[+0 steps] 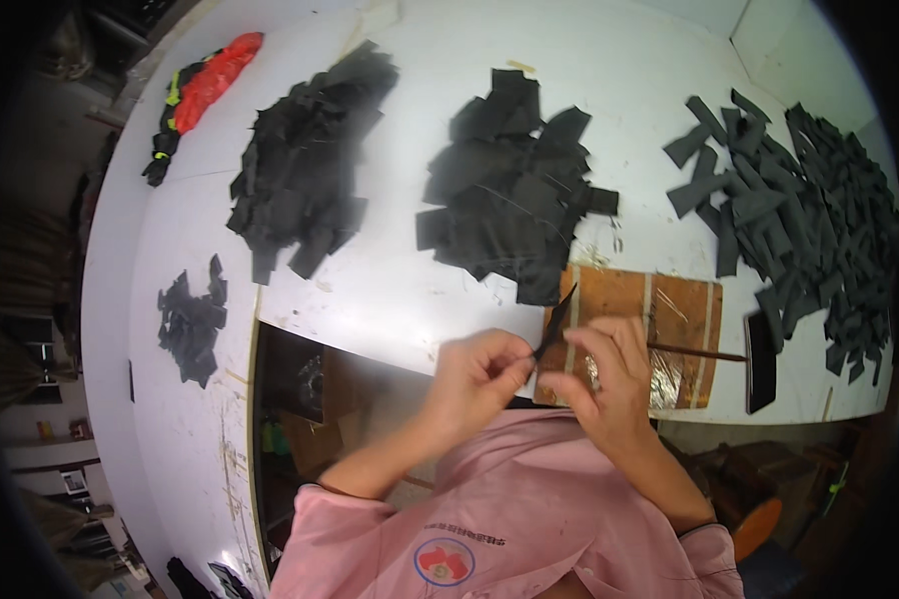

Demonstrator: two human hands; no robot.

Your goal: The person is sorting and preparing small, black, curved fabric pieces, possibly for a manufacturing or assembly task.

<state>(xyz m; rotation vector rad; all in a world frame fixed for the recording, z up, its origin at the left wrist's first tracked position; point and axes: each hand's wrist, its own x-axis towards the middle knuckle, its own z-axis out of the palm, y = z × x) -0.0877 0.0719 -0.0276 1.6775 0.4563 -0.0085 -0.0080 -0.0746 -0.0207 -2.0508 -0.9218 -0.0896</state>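
A narrow black fabric piece (pixel 557 324) stands tilted between my hands, its lower end pinched between the thumb and fingertips of my left hand (pixel 481 384). My right hand (pixel 609 374) is just to the right of it, over the brown board (pixel 684 309), thumb and fingers curved and apart with nothing visible between them. A thin dark stick (pixel 697 352) runs rightward from behind my right hand; whether the hand touches it is hidden. Straight beyond the board lies a heap of black fabric pieces (pixel 509 190).
More black fabric heaps lie at the far left (pixel 305 165), near left (pixel 192 324) and right (pixel 809 210). A dark phone-like slab (pixel 760 361) sits by the stick's end. A red and black bundle (pixel 215 85) rests at the back left. The white table (pixel 370 299) has a cut-out edge left of me.
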